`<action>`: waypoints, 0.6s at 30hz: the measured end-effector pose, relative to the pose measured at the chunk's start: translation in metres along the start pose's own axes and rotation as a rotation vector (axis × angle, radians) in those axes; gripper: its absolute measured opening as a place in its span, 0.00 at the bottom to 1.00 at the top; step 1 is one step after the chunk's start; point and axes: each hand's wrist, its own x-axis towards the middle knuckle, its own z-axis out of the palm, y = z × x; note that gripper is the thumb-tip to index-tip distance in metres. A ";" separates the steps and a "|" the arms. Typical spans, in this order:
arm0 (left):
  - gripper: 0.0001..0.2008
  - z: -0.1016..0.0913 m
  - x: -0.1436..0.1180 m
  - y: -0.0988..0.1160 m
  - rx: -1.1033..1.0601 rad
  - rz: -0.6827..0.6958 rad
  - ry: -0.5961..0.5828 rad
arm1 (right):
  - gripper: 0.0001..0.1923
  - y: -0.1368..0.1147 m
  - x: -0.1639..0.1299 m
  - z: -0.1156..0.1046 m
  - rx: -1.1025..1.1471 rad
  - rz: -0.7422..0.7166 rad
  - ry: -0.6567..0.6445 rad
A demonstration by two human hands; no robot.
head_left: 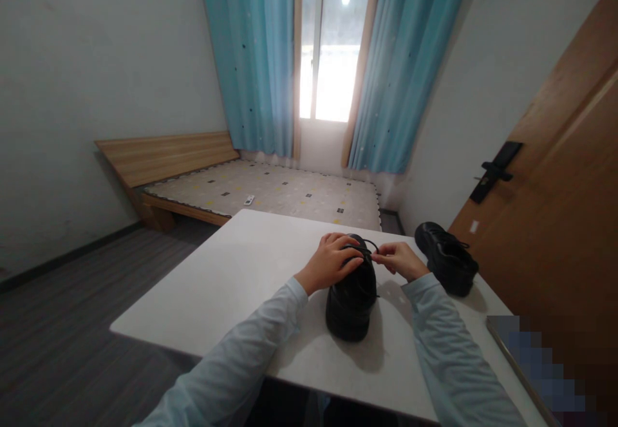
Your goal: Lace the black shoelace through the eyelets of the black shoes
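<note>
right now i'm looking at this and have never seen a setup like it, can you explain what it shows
There is no machine: a camera worn on a person's head looks forward and down at their own bare hands. The left hand rests on a black shoe, and the right hand pinches its black lace between the fingers. That shoe stands on a white table, with a second black shoe near the table's right edge. Beyond are a bed and blue curtains.

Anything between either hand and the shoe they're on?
Nothing visible: the left hand lies on the shoe, and the right hand pinches its lace. The other shoe sits to the right, not between them.
</note>
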 end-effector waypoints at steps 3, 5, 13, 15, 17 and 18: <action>0.16 0.001 0.000 0.000 0.005 -0.021 0.000 | 0.20 0.002 0.001 0.001 0.006 -0.009 -0.008; 0.16 0.002 0.000 0.000 0.005 -0.025 -0.002 | 0.19 0.002 0.000 0.000 0.025 0.004 -0.020; 0.15 0.004 0.001 -0.002 0.001 -0.029 0.013 | 0.16 -0.004 -0.005 -0.008 0.089 0.121 -0.042; 0.14 0.005 0.002 -0.003 -0.001 -0.036 0.017 | 0.15 -0.006 -0.005 -0.008 0.073 0.111 -0.043; 0.13 0.006 0.004 -0.004 0.001 -0.044 0.027 | 0.15 -0.006 -0.005 -0.007 0.064 0.096 -0.048; 0.13 0.007 0.005 -0.005 0.004 -0.050 0.034 | 0.14 -0.006 -0.005 -0.007 0.065 0.089 -0.050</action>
